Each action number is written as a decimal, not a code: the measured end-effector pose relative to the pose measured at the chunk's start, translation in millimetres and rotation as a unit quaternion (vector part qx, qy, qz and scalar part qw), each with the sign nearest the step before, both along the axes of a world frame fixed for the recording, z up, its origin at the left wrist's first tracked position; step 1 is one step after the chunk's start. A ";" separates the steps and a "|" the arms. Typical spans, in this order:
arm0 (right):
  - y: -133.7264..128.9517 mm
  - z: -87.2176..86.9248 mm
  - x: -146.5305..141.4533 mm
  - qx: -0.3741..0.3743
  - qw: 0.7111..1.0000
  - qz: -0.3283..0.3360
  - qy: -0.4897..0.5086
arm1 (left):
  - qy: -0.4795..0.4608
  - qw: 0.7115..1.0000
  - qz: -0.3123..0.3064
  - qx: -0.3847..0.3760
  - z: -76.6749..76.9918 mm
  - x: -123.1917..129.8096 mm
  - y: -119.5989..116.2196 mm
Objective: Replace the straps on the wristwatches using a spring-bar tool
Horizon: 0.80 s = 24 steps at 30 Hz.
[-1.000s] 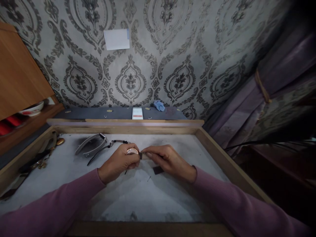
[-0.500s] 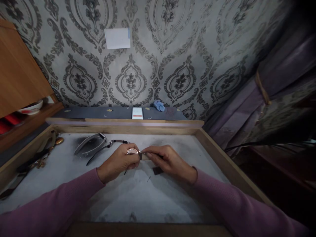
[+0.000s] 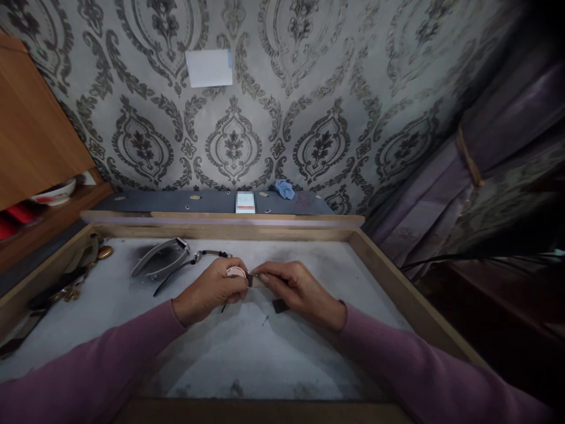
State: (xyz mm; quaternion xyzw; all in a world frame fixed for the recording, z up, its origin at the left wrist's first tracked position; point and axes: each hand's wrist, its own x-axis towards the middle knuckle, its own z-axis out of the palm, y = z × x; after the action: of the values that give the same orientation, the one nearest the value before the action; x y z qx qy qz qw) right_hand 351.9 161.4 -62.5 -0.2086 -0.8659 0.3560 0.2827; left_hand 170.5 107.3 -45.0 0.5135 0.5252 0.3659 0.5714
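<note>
My left hand (image 3: 220, 287) is closed around a wristwatch (image 3: 236, 272) with a round pale face and a shiny rim. A short dark piece of its strap (image 3: 250, 280) shows at the right side of the case. My right hand (image 3: 293, 285) is pinched at that strap end, its fingertips close together; whatever small thin thing they grip is too small to name. Under the right hand lies a dark flat piece (image 3: 280, 305), partly covered. A tiny thin pin-like bit (image 3: 265, 320) rests on the white surface below the hands.
Grey-handled pliers (image 3: 163, 259) and another thin-strapped watch (image 3: 198, 256) lie left of my hands. More straps and gold-coloured pieces (image 3: 70, 291) line the left side. A raised wooden rim (image 3: 220, 231) borders the work surface. Behind it are a phone (image 3: 245, 202) and a blue cloth (image 3: 284, 189).
Both hands stay at the watch. My right hand and wrist have shifted very slightly left, and the watch has tilted a little.
</note>
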 end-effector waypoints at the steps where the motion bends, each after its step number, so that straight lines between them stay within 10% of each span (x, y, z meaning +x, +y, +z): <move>1: 0.0 -1.3 0.0 0.002 1.000 -0.004 0.002 | 0.001 1.000 -0.001 0.000 -0.5 -0.3 0.2; 24: -6.1 2.9 -0.4 -0.052 0.993 -0.012 -0.105 | 0.088 0.994 -0.048 0.049 -10.3 -5.0 2.2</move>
State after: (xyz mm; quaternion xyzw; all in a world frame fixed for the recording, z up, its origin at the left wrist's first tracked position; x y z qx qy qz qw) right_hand 351.6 155.3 -59.7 -0.2693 -0.8686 0.3734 0.1830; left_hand 165.5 109.5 -55.4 0.5958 0.5294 0.3168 0.5142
